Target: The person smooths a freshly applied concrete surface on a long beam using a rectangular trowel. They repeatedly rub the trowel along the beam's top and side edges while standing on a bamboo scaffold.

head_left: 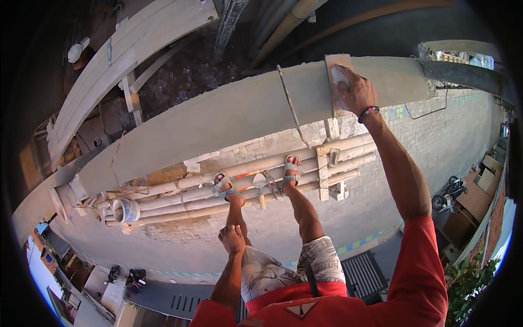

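My right hand (357,94) grips a rectangular plastering float (332,82), whose board lies across the smooth grey face of a long plastered beam (218,125). That arm is stretched far forward. My left hand (232,238) hangs by my left knee, its fingers curled in, with nothing visible in them. Under my sandalled feet run several bamboo poles (180,200) forming a scaffold. Between the feet lies a trowel (260,181) with a wooden handle. A thin rod (292,103) leans over the beam, left of the float.
A mortar-smeared bucket (126,210) stands on the poles at left. A wooden crosspiece (322,173) crosses them by my right foot. Far below lies a paved lane (403,180) with a parked motorcycle (450,194). A person in a white cap (79,50) is beyond the beam.
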A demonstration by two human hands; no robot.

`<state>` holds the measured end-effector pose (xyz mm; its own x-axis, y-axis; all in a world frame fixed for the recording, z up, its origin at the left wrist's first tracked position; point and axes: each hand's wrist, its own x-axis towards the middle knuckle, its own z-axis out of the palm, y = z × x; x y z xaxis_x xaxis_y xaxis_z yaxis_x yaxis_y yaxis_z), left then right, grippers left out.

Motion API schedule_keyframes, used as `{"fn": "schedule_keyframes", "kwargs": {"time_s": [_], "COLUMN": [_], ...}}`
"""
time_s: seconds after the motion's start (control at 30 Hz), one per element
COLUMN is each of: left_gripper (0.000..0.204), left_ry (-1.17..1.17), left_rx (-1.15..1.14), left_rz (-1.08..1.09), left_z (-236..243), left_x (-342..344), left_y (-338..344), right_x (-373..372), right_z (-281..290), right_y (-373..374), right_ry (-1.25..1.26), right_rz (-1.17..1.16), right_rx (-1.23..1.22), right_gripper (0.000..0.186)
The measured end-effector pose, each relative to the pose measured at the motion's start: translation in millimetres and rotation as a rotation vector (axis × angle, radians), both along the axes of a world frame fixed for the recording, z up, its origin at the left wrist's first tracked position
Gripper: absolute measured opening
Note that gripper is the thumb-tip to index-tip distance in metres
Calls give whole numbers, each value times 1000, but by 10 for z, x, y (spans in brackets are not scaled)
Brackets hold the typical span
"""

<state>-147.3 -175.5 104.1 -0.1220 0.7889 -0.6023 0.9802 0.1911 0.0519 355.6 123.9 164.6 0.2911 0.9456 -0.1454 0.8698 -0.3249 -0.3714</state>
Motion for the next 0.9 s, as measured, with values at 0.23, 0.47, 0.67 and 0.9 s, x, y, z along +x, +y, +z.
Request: {"fn": "schedule_keyframes", "kwargs": {"time_s": [0.23,0.47,0.67,0.9], "left_gripper": [25,25,28,28], "left_ry": [-9,3,34,50], "left_rx": [-40,-38,-77,-69], "left_rz": [85,0,32,-57], "left_z": [-5,-2,-13,-96], "left_x": [-150,-84,-223,-143], "left_y": [-22,156,99,84], "right_x": [-481,-684,-309,-417], "right_z": [-48,24,16,6], "right_y": [-546,-84,-577,-221], "right_ry": [-50,-3,-77,-66], "right_rz": [387,199,411,183], "right_rx": [118,19,107,4], "right_gripper": [40,44,35,39]}}
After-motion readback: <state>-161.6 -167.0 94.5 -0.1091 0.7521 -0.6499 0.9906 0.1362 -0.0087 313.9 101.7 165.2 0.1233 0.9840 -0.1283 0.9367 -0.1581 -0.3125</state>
